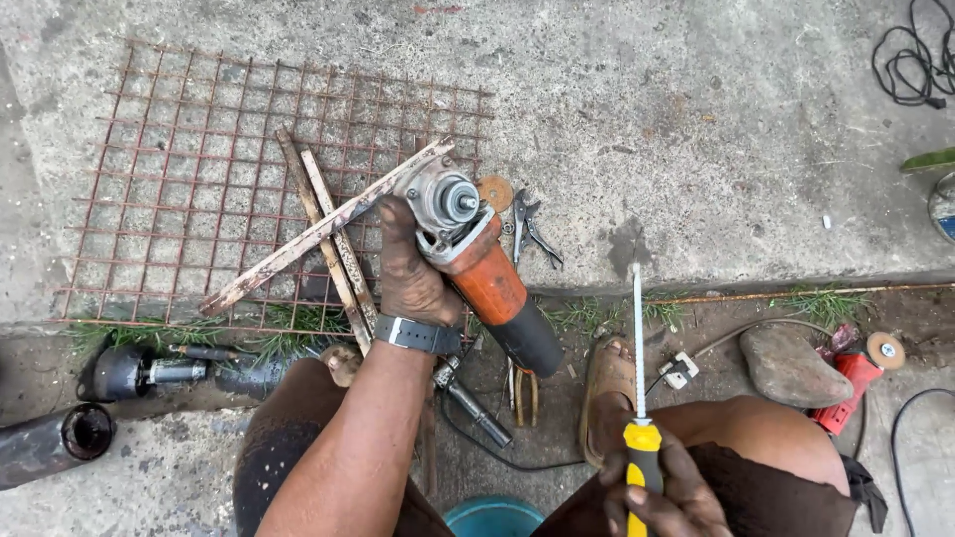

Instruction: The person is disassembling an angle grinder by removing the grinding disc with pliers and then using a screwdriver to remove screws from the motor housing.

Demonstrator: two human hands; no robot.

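With the left hand (413, 273) gripping the orange angle grinder (484, 273) mid-frame and the right hand (662, 492) clenched on a yellow-handled screwdriver (639, 398), the long blade could slip off the bare spindle (460, 201) and jab the holding fingers.

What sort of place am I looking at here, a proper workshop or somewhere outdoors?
Likely an outdoor, makeshift metalwork spot on the ground: bare concrete floor with grass in the crack, a rusty wire mesh, and an angle grinder held in the left hand while the right hand grips a screwdriver.
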